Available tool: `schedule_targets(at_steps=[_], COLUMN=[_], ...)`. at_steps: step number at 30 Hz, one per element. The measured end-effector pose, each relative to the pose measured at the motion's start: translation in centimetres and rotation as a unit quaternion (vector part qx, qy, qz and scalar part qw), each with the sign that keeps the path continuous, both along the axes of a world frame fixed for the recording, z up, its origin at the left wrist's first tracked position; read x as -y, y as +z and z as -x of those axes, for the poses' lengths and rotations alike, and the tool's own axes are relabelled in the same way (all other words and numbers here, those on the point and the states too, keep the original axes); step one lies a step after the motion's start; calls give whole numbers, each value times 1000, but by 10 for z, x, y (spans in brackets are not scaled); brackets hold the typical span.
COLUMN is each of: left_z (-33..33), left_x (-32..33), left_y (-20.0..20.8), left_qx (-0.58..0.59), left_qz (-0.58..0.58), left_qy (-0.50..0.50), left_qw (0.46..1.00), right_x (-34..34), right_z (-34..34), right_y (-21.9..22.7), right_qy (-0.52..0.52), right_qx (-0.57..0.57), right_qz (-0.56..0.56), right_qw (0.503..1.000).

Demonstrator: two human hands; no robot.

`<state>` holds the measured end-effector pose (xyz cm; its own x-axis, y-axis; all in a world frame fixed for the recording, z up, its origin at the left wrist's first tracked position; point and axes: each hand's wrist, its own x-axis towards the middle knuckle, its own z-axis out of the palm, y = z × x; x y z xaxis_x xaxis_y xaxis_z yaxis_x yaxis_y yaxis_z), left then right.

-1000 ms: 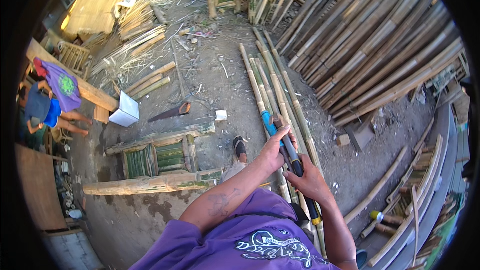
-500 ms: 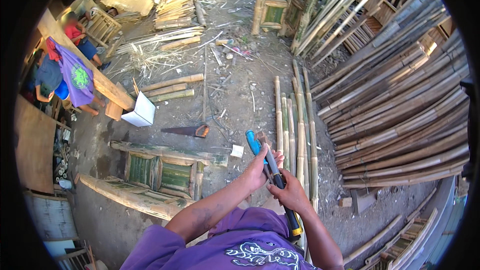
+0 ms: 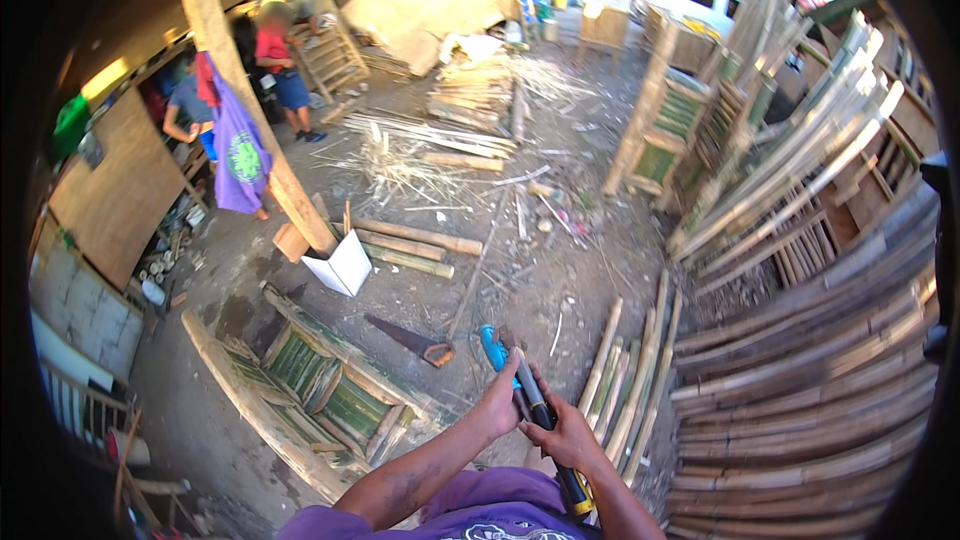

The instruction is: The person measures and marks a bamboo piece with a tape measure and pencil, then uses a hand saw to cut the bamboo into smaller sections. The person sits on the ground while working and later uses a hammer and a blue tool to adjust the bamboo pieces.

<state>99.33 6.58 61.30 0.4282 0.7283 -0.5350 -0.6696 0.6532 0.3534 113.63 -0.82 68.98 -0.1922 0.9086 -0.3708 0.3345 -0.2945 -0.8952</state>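
Observation:
Close in front of my body, both hands are on a hammer (image 3: 535,392) with a grey shaft and a black grip ending in yellow. My left hand (image 3: 496,406) is closed near its head end, together with a blue-handled tool (image 3: 492,345) whose working end is hidden. Lower down, my right hand (image 3: 562,436) grips the hammer's black handle. Just beyond my hands, a handsaw (image 3: 408,339) with an orange-and-dark handle lies on the ground. To the left lies a bamboo frame (image 3: 365,407) with green slatted panels.
Bamboo poles (image 3: 640,380) lie to my right, beside a large stack of split bamboo (image 3: 800,420). A wooden post (image 3: 265,155) holds a purple shirt (image 3: 240,155), with a white box (image 3: 340,265) at its foot. Two people (image 3: 275,60) stand at the far left.
My view has tipped up and turned left, showing more of the far yard and a white vehicle. Both people, seated before, now stand. My hands keep hold of the hammer and blue-handled tool.

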Motion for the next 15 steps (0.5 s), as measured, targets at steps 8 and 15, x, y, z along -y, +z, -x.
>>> schedule_targets(at_steps=[8,15], left_z=[-41,-35], left_x=[-65,-79], left_y=[54,98], left_qx=[-29,40], left_qz=[-20,-72], left_qy=[148,230], left_qw=[988,970], right_x=[-103,-152], right_z=[-54,-71], right_y=[36,43], right_qy=[109,228], right_qx=[-54,-75], right_qz=[-24,-90], right_qw=[992,967])
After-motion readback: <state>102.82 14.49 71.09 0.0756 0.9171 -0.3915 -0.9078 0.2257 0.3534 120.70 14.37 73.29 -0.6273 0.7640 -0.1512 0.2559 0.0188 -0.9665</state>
